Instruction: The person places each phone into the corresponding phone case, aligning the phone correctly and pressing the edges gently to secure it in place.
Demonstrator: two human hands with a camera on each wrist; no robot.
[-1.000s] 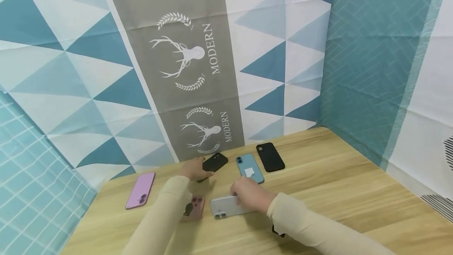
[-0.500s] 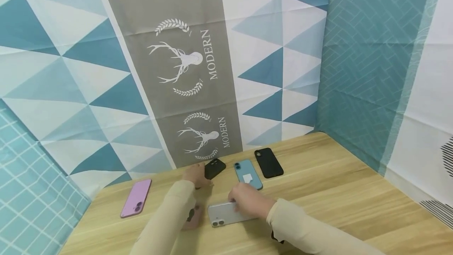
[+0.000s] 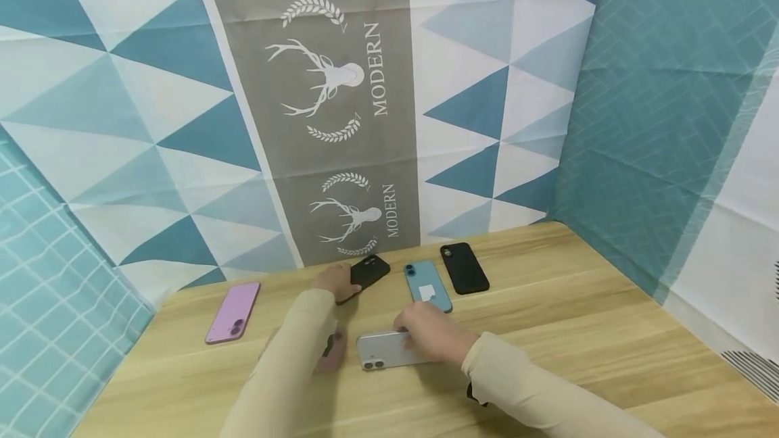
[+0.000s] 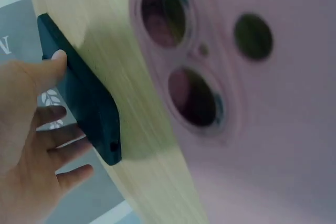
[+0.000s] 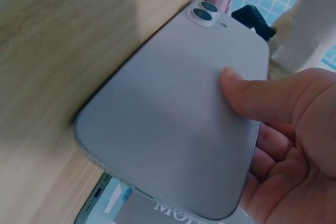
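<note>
My left hand holds a black phone near the back edge of the table. In the left wrist view its thumb lies on one side of the phone and the fingers reach behind the other. My right hand grips a silver phone with two rear lenses, camera side up. The right wrist view has the thumb on its back and the other fingers curled beneath. A pink phone with large lenses fills much of the left wrist view; in the head view my left sleeve partly hides it.
A light blue phone with a white patch lies beyond my right hand, beside another black phone. Toward the left edge lies a lilac phone. Patterned wall hangings border the wooden table at the back and sides.
The head view has shifted slightly. Both hands keep hold of the same phones and have hardly moved over the table.
</note>
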